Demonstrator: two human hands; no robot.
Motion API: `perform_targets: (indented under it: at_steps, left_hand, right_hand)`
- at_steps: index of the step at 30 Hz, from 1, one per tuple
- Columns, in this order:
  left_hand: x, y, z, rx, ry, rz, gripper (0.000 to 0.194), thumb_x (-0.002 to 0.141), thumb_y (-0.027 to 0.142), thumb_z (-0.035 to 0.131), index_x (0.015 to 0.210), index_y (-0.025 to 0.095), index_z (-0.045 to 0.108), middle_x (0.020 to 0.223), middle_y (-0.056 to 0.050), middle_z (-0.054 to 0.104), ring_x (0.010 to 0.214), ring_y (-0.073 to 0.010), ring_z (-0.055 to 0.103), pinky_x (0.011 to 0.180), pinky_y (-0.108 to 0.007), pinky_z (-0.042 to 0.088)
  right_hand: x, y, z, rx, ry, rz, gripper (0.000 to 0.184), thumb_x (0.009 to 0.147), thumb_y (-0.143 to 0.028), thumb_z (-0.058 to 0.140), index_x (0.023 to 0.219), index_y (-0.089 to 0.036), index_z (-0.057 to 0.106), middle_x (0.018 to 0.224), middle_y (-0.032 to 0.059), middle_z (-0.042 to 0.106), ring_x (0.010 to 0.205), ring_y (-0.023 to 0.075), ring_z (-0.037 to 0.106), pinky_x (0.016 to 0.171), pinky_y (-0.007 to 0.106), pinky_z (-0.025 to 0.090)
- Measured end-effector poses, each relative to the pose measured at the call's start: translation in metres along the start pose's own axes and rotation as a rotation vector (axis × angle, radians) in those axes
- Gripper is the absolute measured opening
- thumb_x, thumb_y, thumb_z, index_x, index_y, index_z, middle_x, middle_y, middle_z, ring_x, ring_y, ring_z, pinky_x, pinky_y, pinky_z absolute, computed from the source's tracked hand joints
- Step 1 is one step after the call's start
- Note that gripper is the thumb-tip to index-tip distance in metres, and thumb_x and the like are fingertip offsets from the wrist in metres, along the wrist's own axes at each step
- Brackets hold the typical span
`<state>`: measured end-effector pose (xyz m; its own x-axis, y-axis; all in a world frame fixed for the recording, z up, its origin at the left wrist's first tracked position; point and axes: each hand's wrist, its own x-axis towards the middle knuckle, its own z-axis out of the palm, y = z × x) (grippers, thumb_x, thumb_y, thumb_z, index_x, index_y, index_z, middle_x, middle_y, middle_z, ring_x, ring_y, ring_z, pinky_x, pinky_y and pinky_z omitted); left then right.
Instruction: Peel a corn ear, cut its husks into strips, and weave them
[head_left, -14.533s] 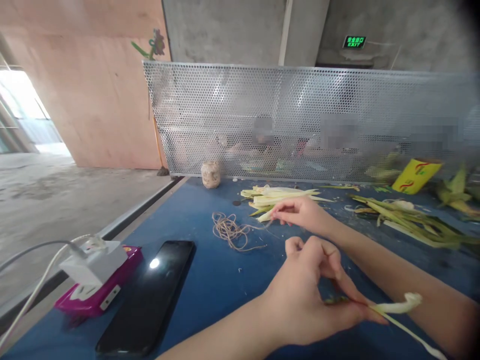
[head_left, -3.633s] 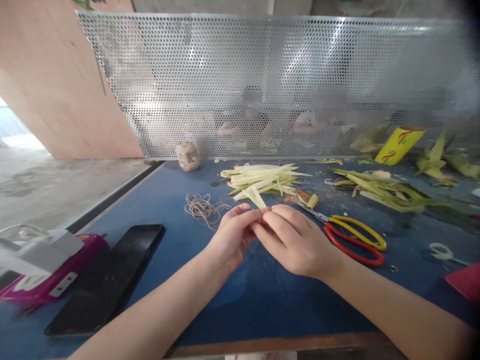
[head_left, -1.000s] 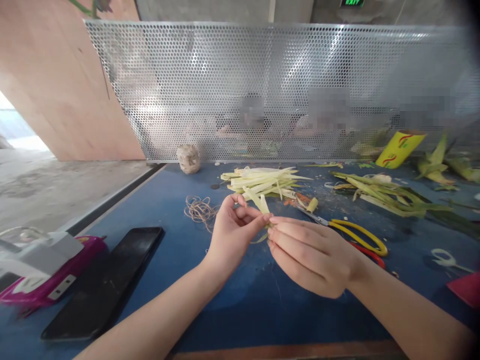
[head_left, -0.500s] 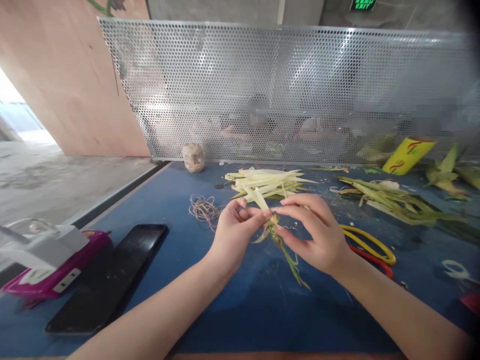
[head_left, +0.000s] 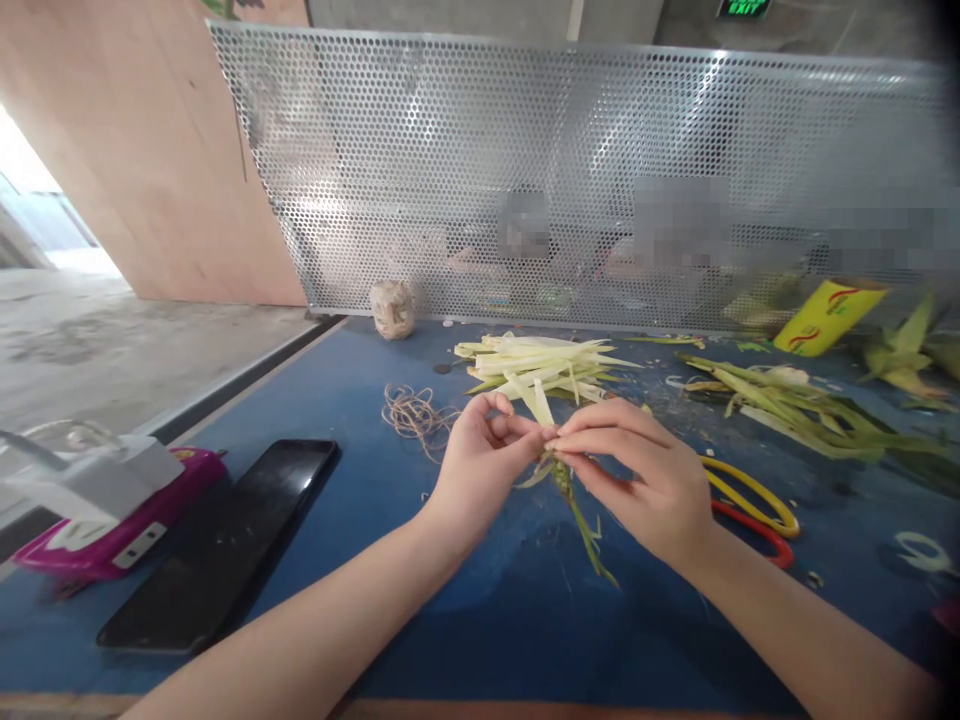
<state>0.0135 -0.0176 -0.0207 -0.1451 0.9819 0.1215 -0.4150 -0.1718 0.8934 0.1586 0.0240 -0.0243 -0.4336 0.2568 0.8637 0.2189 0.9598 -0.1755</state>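
My left hand point(head_left: 480, 470) and my right hand point(head_left: 645, 475) meet above the blue table point(head_left: 375, 420), both pinching a small bundle of pale green leaf strips point(head_left: 551, 455). Short pale ends stick up between the fingertips, and a thin green tail point(head_left: 589, 535) hangs down toward the table. Both hands have their fingers closed on the bundle. A pile of cut pale leaf strips point(head_left: 540, 365) lies just beyond the hands, and a tangle of brown twine point(head_left: 412, 415) lies to the left of my left hand.
Scissors with yellow and red handles point(head_left: 750, 500) lie right of my right hand. A black phone point(head_left: 225, 540) and a magenta power strip with a white charger point(head_left: 112, 495) sit at the left. Longer green leaves point(head_left: 810, 415), a yellow cup point(head_left: 829, 315), a twine ball point(head_left: 392, 308) and a perforated metal screen point(head_left: 600, 180) stand farther back.
Over the last second my right hand turned and rose to pinch the bundle from the right; the green tail now hangs below. My left hand kept its pinch.
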Motion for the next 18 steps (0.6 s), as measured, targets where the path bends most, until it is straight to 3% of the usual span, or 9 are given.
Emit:
perform_targets:
  at_steps: [6, 10, 14, 18]
  left_hand:
    - [-0.0010, 0.0009, -0.0007, -0.052, -0.004, -0.055, 0.035, 0.065, 0.011, 0.070, 0.076, 0.019, 0.038, 0.053, 0.007, 0.060, 0.046, -0.0026, 0.050, 0.055, -0.016, 0.040]
    - [0.0004, -0.0002, -0.0016, -0.072, -0.009, -0.085, 0.037, 0.064, 0.009, 0.071, 0.074, 0.019, 0.038, 0.055, 0.005, 0.062, 0.055, -0.0061, 0.058, 0.060, -0.018, 0.043]
    - [0.0006, -0.0019, -0.0019, -0.065, -0.012, -0.070, 0.038, 0.063, 0.006, 0.071, 0.073, 0.019, 0.037, 0.055, 0.003, 0.065, 0.056, -0.0074, 0.061, 0.063, -0.019, 0.045]
    - [0.0014, -0.0007, -0.0021, -0.032, 0.023, -0.085, 0.037, 0.063, 0.010, 0.073, 0.074, 0.019, 0.039, 0.054, 0.004, 0.064, 0.052, -0.0062, 0.059, 0.057, -0.016, 0.043]
  right_hand:
    - [-0.0028, -0.0027, 0.0012, 0.181, 0.030, 0.181, 0.015, 0.081, -0.009, 0.055, 0.085, -0.022, 0.060, 0.086, -0.0005, 0.066, 0.085, 0.0127, 0.061, 0.078, 0.027, 0.048]
    - [-0.0044, -0.0018, 0.0030, 0.215, 0.042, 0.321, 0.013, 0.083, -0.012, 0.054, 0.086, -0.024, 0.059, 0.085, -0.0026, 0.065, 0.079, 0.0095, 0.060, 0.071, 0.021, 0.048]
    - [-0.0039, -0.0016, 0.0015, 0.177, 0.010, 0.369, 0.010, 0.083, -0.015, 0.055, 0.083, -0.024, 0.060, 0.081, -0.0036, 0.064, 0.073, 0.0084, 0.058, 0.069, 0.020, 0.047]
    - [-0.0038, -0.0005, 0.0007, 0.320, -0.008, 0.408, 0.008, 0.083, -0.022, 0.055, 0.088, -0.025, 0.061, 0.086, -0.0011, 0.064, 0.081, 0.0122, 0.058, 0.074, 0.025, 0.046]
